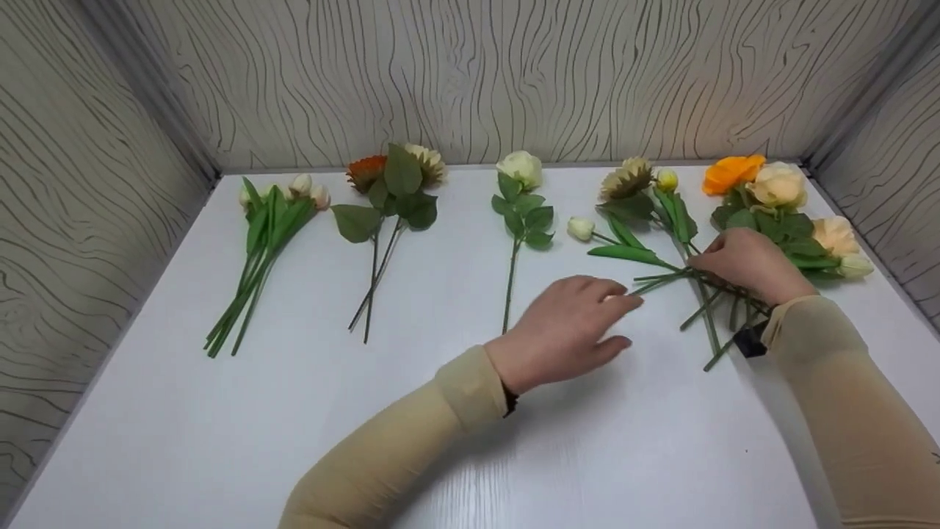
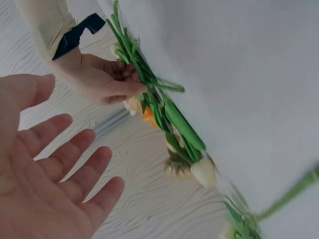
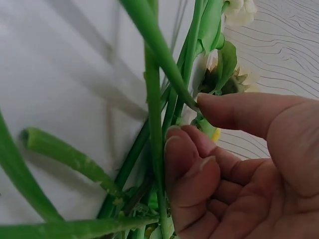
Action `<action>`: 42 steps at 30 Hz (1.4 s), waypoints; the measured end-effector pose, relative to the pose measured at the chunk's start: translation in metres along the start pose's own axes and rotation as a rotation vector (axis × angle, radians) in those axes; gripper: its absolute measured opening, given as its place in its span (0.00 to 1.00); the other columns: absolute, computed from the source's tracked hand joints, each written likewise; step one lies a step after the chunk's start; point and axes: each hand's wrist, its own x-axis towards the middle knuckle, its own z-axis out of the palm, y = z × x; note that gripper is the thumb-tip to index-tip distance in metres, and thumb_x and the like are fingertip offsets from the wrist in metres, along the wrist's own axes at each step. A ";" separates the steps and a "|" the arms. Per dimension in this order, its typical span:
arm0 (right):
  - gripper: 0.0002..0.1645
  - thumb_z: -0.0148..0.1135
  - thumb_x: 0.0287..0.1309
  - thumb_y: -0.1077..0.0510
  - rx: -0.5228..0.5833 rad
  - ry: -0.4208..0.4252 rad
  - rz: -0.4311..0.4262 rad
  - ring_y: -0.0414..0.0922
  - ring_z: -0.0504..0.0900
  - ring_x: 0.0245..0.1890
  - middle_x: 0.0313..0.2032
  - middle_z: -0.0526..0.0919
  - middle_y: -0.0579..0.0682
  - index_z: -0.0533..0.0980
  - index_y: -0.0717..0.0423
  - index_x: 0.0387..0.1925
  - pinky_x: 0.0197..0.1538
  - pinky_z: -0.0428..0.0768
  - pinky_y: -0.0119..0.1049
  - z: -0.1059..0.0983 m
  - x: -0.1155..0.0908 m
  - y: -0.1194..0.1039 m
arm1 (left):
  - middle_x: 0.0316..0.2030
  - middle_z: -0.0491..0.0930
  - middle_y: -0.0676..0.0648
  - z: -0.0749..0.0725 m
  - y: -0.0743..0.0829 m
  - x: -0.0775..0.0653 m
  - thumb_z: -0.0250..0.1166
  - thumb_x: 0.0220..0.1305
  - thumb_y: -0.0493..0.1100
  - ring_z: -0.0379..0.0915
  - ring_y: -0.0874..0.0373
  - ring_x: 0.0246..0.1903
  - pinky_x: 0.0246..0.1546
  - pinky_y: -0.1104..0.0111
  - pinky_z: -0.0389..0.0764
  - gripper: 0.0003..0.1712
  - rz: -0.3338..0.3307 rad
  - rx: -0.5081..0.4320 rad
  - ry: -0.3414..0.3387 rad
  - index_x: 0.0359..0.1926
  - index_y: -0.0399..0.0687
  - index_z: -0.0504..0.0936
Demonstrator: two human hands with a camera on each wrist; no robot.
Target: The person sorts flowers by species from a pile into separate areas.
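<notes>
The back wall (image 1: 455, 81) stands behind the surface (image 1: 183, 441). Leftmost on this surface lies the bunch of tulips (image 1: 268, 228). To its right lie two crossed sunflowers (image 1: 402, 170), and then a single rose (image 1: 520, 170). Farther right lies the third sunflower (image 1: 626, 180), between the left tulip (image 1: 580, 228), which is nearer to the front, and the right tulip (image 1: 667, 181). Rightmost is the cluster of roses (image 1: 778, 185), with the last tulip (image 1: 855, 265) before it.

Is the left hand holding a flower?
No, the left wrist view shows the left hand with its fingers spread apart, holding nothing.
</notes>
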 end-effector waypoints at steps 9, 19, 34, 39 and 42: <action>0.22 0.66 0.66 0.49 0.106 -0.039 -0.013 0.46 0.76 0.27 0.26 0.81 0.51 0.78 0.68 0.39 0.32 0.76 0.40 0.003 0.004 -0.004 | 0.64 0.75 0.57 0.027 0.029 0.025 0.60 0.75 0.58 0.69 0.61 0.64 0.66 0.69 0.66 0.25 0.040 -0.015 -0.158 0.69 0.63 0.76; 0.26 0.62 0.71 0.48 0.190 0.016 -0.013 0.48 0.79 0.34 0.33 0.84 0.52 0.79 0.69 0.51 0.40 0.80 0.41 -0.005 -0.003 -0.014 | 0.57 0.81 0.58 0.017 0.000 0.019 0.59 0.77 0.52 0.75 0.66 0.57 0.58 0.74 0.73 0.18 -0.091 -0.285 -0.047 0.62 0.57 0.83; 0.20 0.68 0.68 0.50 0.571 -0.122 -0.405 0.52 0.86 0.38 0.41 0.86 0.60 0.80 0.63 0.49 0.44 0.87 0.43 0.059 -0.048 -0.140 | 0.47 0.86 0.50 -0.023 -0.076 -0.020 0.62 0.76 0.50 0.82 0.53 0.48 0.51 0.63 0.83 0.19 -0.584 -1.350 0.411 0.60 0.46 0.82; 0.17 0.68 0.68 0.51 0.591 -0.176 -0.481 0.53 0.86 0.38 0.39 0.85 0.63 0.81 0.62 0.47 0.43 0.87 0.44 0.071 -0.050 -0.156 | 0.46 0.85 0.42 -0.026 -0.078 -0.022 0.62 0.76 0.46 0.82 0.42 0.49 0.51 0.59 0.84 0.16 -0.638 -1.573 0.466 0.57 0.42 0.83; 0.17 0.67 0.69 0.52 0.613 -0.191 -0.488 0.53 0.86 0.38 0.40 0.85 0.65 0.81 0.62 0.48 0.43 0.87 0.44 0.074 -0.050 -0.158 | 0.46 0.84 0.40 -0.026 -0.079 -0.021 0.64 0.75 0.46 0.82 0.45 0.47 0.51 0.58 0.84 0.16 -0.632 -1.605 0.445 0.56 0.42 0.84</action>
